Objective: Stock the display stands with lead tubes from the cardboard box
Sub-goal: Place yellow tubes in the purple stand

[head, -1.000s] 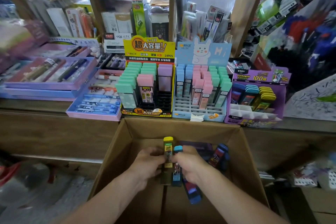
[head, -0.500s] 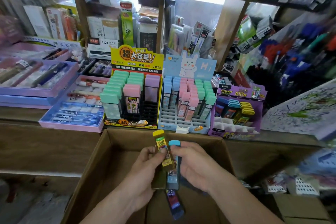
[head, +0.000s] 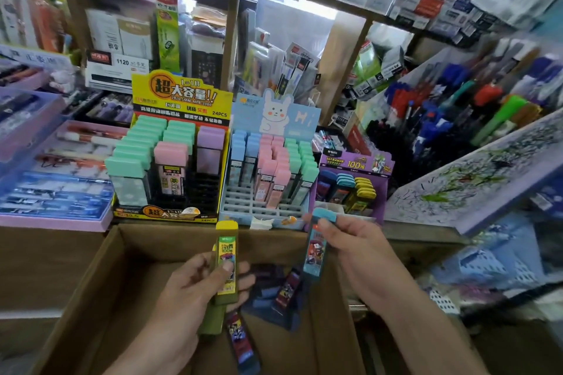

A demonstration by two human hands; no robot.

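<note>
My left hand (head: 195,286) grips a yellow-capped lead tube (head: 226,259) upright over the open cardboard box (head: 100,283). My right hand (head: 356,250) pinches a blue-capped lead tube (head: 316,250) near its top, lifted toward the purple display stand (head: 353,179). That stand holds blue and yellow-capped tubes at its back and has free slots in front. Several dark and blue tubes (head: 274,292) lie on the box floor. A yellow stand (head: 173,161) and a light blue rabbit stand (head: 268,167) hold pastel tubes.
The stands sit on a wooden counter (head: 411,230) directly behind the box. Purple trays of pens (head: 58,179) lie at the left. A scribbled test pad (head: 475,173) and pen racks fill the right. Shelves of stationery rise behind.
Both hands rose out of the box and parted. The right hand carried the blue-capped tube up and right toward the purple stand; the left keeps the yellow-capped one.
</note>
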